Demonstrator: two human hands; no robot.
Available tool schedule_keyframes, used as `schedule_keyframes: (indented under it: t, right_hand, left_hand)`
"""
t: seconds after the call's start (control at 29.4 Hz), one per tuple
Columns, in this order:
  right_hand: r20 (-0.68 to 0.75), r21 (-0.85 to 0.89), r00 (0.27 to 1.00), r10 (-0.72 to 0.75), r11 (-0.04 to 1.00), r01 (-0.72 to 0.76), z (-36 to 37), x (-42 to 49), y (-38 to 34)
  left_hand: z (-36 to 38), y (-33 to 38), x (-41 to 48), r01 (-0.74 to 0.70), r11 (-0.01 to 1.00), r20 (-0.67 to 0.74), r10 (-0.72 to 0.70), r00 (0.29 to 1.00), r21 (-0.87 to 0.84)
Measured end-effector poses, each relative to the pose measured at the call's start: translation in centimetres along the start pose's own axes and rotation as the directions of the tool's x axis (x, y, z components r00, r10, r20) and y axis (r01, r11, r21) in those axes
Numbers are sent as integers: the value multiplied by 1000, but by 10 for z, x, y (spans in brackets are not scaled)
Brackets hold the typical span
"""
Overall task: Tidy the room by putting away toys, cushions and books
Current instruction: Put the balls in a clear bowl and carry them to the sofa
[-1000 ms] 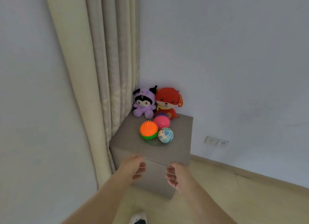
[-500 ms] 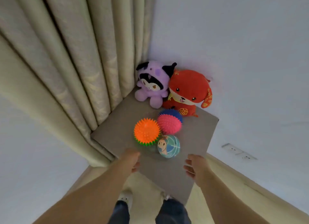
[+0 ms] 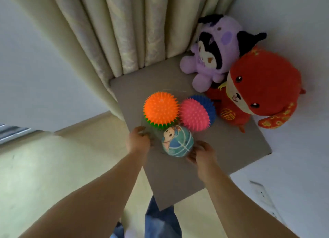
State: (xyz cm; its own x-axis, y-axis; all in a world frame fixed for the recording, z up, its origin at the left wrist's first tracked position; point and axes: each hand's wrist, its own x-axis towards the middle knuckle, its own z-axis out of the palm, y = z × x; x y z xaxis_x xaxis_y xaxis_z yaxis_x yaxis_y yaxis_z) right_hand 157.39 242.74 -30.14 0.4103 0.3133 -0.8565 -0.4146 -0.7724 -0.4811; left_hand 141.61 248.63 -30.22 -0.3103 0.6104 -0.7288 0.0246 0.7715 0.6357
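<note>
Head view: stock of the corner cabinet, both hands at the balls

1. Grey cabinet top [image 3: 227, 149], set in the corner between the beige curtain [image 3: 124, 33] and the white wall. It carries every toy I can list.
2. Purple plush [image 3: 211, 54], at the back by the curtain. The red plush [image 3: 263, 84] leans against its right side.
3. Orange spiky ball [image 3: 160, 108], sitting on a green spiky ball [image 3: 154, 125]. The pink spiky ball [image 3: 194, 113] touches it, and a blue spiky ball [image 3: 211, 104] lies behind the pink one.
4. Teal picture ball [image 3: 178, 142], nearest to me, touching the pink and green balls.
5. Left hand [image 3: 138, 141], just left of the teal ball. Its fingers curl away from me, so I cannot tell what they hold.
6. Right hand [image 3: 203, 154], fingertips at the teal ball's lower right edge. I cannot tell whether it has a grip.
</note>
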Motion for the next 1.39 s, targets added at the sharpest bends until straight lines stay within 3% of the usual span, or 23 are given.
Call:
schedule_keyframes:
  t: [0.17, 0.27, 0.48, 0.71, 0.82, 0.85, 0.88, 0.99, 1.15, 1.19, 1.39]
  right_hand:
    - [83, 10, 996, 29, 999, -30, 18, -20, 5]
    - [217, -163, 975, -46, 983, 83, 51, -54, 8]
    - [519, -374, 843, -140, 850, 371, 153, -165, 38]
    - [733, -401, 670, -118, 720, 566, 218, -317, 146]
    - [834, -396, 551, -38, 655, 644, 249, -410, 241]
    - [846, -378, 532, -36, 663, 646, 248, -415, 246]
    - [880, -379, 474, 24, 634, 674, 262, -452, 289]
    - [912, -377, 402, 87, 564, 735, 290, -509, 362]
    - [927, -376, 315, 206, 467, 800, 321, -568, 458]
    - [916, -380, 265, 301, 437, 815, 336, -598, 505]
    - [889, -333, 157, 430, 371, 867, 395, -691, 626]
  left_hand:
    - [-36, -4, -16, 43, 993, -52, -49, 997, -114]
    - [-94, -11, -39, 38, 955, -153, -87, 984, -294]
    - [-246, -37, -87, -80, 804, -356, -169, 919, -589]
    - [-409, -113, -164, -208, 673, -502, -277, 819, -710]
    - [-517, -181, -222, -329, 609, -619, -355, 701, -722]
    - [-522, -184, -224, -320, 620, -624, -366, 690, -717]
    - [-567, -215, -248, -355, 598, -660, -424, 620, -718]
    - [-634, -266, -284, -446, 547, -701, -479, 528, -709]
    - [-708, -332, -327, -480, 521, -703, -600, 382, -706]
    - [-743, -362, -348, -513, 502, -698, -639, 323, -696]
    - [-859, -440, -377, -621, 434, -678, -700, 224, -653]
